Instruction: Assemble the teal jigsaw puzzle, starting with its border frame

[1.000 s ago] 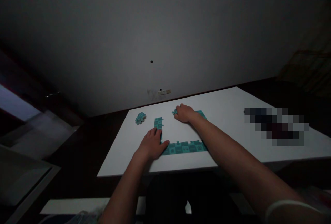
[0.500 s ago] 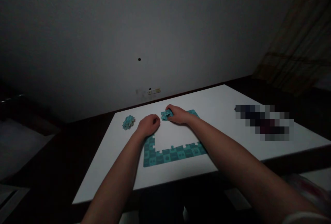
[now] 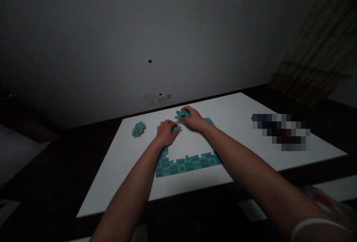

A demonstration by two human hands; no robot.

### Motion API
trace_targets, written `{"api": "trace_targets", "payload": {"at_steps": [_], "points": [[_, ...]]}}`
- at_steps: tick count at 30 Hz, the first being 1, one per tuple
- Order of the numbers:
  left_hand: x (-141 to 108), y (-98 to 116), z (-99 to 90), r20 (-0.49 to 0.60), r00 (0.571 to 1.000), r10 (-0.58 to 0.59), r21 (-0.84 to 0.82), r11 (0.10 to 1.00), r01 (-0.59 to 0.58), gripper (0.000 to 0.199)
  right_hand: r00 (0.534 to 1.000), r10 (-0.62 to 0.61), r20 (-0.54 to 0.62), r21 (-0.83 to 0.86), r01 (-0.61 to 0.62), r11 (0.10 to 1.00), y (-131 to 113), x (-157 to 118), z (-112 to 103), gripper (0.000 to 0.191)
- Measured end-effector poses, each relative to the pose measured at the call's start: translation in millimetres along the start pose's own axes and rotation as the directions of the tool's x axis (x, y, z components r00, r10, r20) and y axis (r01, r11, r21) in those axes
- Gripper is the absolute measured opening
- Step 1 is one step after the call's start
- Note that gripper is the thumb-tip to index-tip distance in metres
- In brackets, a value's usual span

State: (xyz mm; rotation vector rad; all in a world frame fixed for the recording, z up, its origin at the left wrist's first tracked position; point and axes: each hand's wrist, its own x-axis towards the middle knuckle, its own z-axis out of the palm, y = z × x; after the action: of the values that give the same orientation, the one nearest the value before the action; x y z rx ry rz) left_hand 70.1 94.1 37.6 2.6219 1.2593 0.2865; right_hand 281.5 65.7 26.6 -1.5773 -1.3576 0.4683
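Observation:
My left hand (image 3: 166, 133) is closed, pinching a small teal puzzle piece (image 3: 177, 127) between thumb and fingers. Just beyond it to the right, my right hand (image 3: 194, 118) grips several teal puzzle pieces (image 3: 180, 115), raised slightly over the table. Below both hands lies a teal checkered puzzle border (image 3: 189, 164) with a bare white middle. Its near side shows plainly, with paw-like marks on some squares. My hands and forearms hide much of its left, far and right sides.
Left of my hands, a loose pile of teal puzzle pieces (image 3: 138, 129) lies on the white table (image 3: 111, 175). A blurred-out dark item (image 3: 279, 132) is at the right side. Behind the table stands a grey wall (image 3: 195, 41) with a socket strip (image 3: 164, 97); a curtain (image 3: 315, 52) hangs at the right.
My left hand has moved right, and a puzzle piece now shows in its fingers. My right hand has lifted its pieces slightly up and away. The view has shifted a little.

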Motion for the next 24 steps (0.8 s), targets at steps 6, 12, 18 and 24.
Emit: {"api": "trace_targets", "payload": {"at_steps": [6, 12, 18, 24], "points": [[-3, 5, -4.7, -0.005, 0.999, 0.054, 0.003, 0.999, -0.054, 0.032, 0.995, 0.077, -0.069, 0.037, -0.074, 0.997, 6, 6, -3, 0.038], [-6, -9, -13.9, 0.068, 0.99, 0.127, 0.042, 0.991, -0.13, 0.059, 0.998, 0.049, -0.026, 0.018, -0.048, 0.999, 9, 7, -1, 0.039], [-1, -21, -9.0, 0.024, 0.993, 0.114, -0.11, 0.988, -0.111, 0.039, 0.999, 0.012, -0.043, 0.056, -0.01, 0.998, 12, 6, 1, 0.038], [4, -30, -4.6, -0.074, 0.992, 0.104, -0.247, 0.962, -0.12, 0.046, 1.0, 0.001, -0.03, 0.059, 0.001, 0.998, 11, 4, 1, 0.038]]}}
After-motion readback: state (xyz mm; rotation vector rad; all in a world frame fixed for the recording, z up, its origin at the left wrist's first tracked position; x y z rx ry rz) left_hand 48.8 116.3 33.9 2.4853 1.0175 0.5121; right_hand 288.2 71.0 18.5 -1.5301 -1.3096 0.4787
